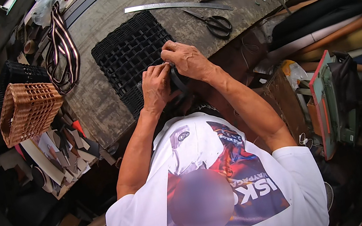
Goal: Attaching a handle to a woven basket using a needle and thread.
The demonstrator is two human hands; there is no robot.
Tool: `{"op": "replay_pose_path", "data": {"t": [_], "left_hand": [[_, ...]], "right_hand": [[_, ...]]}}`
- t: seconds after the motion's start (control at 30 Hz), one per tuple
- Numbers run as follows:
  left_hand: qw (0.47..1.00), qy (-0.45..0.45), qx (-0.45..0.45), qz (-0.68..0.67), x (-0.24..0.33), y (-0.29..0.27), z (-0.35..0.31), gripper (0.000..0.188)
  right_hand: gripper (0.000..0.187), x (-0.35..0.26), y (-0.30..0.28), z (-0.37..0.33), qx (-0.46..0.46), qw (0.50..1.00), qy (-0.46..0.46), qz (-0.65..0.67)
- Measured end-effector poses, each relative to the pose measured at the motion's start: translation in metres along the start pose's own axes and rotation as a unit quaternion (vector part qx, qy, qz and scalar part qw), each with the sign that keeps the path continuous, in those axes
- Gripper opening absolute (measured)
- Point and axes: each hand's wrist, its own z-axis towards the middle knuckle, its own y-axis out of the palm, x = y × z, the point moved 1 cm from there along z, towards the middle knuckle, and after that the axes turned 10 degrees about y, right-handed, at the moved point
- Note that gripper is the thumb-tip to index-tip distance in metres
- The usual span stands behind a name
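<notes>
Basket (pixel 127 43), right edge: left hand (pixel 155 86), right hand (pixel 188 60) together; bare tabletop (pixel 90 101) leftward

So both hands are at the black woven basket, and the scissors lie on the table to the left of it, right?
Not quite: the head view shows the scissors on the table to the right of the black woven basket. The left hand and right hand are indeed at the basket.

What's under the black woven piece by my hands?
The worn worktable shows around the black woven piece; most of what lies directly beneath is covered, so anything else there can't be seen.
</notes>
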Motion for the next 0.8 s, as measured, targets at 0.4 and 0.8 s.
{"op": "replay_pose_path", "data": {"t": [0.4,0.8], "left_hand": [[0.999,0.038,-0.004,0.038,-0.009,0.013,-0.008,0.065],[1.0,-0.011,0.005,-0.002,-0.01,0.008,-0.005,0.038]], "right_hand": [[0.017,-0.009,-0.084,0.024,0.161,0.912,0.198,0.32],[0.017,0.003,-0.069,-0.116,0.169,0.825,0.36,0.401]]}}
